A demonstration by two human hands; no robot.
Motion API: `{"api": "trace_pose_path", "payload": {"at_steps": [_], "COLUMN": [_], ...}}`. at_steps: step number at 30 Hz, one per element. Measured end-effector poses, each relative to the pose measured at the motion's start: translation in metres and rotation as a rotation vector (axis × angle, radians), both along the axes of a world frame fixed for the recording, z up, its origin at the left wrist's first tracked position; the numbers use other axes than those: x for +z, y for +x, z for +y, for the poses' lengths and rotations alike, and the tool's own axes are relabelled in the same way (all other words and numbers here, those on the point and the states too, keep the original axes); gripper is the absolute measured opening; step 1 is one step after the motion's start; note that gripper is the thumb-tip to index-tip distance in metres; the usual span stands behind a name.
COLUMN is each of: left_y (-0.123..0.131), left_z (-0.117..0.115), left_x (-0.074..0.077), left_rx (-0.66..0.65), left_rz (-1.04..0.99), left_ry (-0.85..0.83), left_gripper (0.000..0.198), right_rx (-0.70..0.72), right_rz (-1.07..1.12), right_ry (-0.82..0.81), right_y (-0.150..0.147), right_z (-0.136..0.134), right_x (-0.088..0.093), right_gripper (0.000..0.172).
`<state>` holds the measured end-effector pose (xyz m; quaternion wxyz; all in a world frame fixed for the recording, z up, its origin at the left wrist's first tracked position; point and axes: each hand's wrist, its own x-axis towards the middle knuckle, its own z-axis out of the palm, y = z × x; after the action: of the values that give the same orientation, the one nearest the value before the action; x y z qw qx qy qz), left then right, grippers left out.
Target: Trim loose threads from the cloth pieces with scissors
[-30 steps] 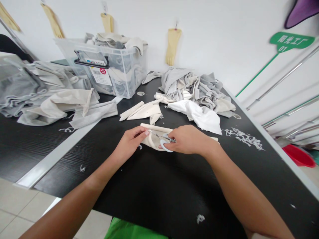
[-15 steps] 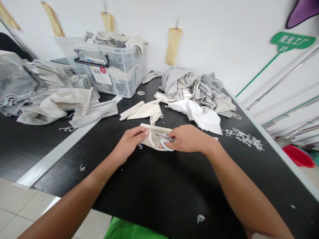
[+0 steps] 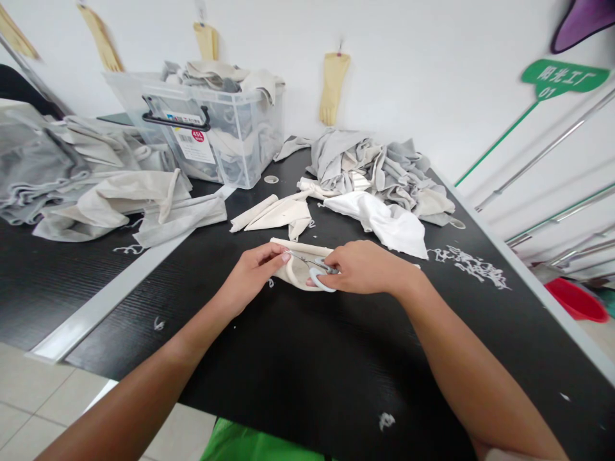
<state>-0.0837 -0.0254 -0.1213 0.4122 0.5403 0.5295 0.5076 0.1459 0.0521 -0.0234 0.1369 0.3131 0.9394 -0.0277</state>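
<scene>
Left hand (image 3: 257,272): pinching cream cloth (image 3: 298,272).
Right hand (image 3: 362,269): gripping scissors (image 3: 318,262) by handles.
Clear box (image 3: 247,137): white sticker (image 3: 196,150), barcode (image 3: 185,139), "45L" on red.
Green sign (image 3: 563,78): white lettering, "阳光工厂 01".

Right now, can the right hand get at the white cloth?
Probably yes: the white cloth lies just beyond the right hand, with nothing tall in between. But that hand holds scissors, likely needing setting down first.

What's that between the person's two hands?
In the head view, cream cloth lies there, with scissors over it, held in the right hand, blades pointing toward the left hand.
</scene>
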Motion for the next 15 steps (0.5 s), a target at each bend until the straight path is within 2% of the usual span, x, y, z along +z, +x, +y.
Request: {"api": "trace_pose_path", "payload": {"at_steps": [15], "left_y": [0.0007], "left_z": [-0.0013], "left_x": [-0.0033], "left_rx": [0.041], "left_rz": [-0.017], "left_ry": [-0.031], "left_gripper": [0.034], "right_rx": [0.027], "right_rz": [0.015], "right_ry": [0.149], "right_y": [-0.0045], "right_z": [-0.0041], "right_x": [-0.0047], "right_gripper": [0.046]}}
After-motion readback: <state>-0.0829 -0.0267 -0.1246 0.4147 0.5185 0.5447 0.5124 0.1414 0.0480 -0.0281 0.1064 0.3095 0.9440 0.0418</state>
